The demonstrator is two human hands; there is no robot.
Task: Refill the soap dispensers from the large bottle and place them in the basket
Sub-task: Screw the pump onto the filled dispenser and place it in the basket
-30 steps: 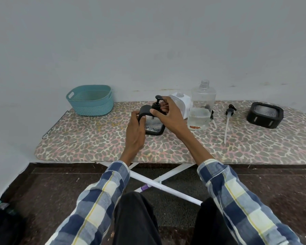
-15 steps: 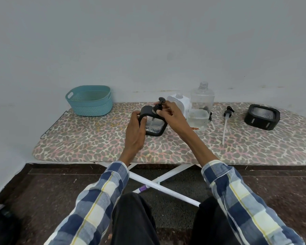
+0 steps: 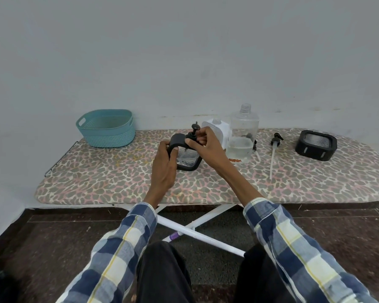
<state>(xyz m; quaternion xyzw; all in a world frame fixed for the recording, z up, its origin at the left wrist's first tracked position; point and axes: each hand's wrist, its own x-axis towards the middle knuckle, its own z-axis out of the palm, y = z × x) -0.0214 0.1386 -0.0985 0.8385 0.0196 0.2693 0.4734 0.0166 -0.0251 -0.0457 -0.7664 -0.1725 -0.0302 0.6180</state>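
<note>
Spotted cloth covers the ironing board [image 3: 96, 171], which stands against a plain white wall. On it, near the middle, sits a black soap dispenser [image 3: 187, 157] with clear sides, tipped a little toward the person. The left hand [image 3: 164, 165] grips its left side, fingers curled round the black frame. The right hand [image 3: 202, 145] pinches the pump top [image 3: 194, 133] with thumb and fingers right at the neck.

It looks like the pump is being screwed on. To do it well, hold the body firmly so it cannot spin, keep the pump straight on the neck, and turn slowly until it stops. If it goes on crooked, soap may leak out later.

Just right of the hands stands the large bottle [image 3: 243, 136], open at the top and partly full. A loose pump [image 3: 275, 149] lies further right, and beyond it another black dispenser [image 3: 315, 145]. The teal basket [image 3: 106, 127] waits well apart on the left and looks empty.
</note>
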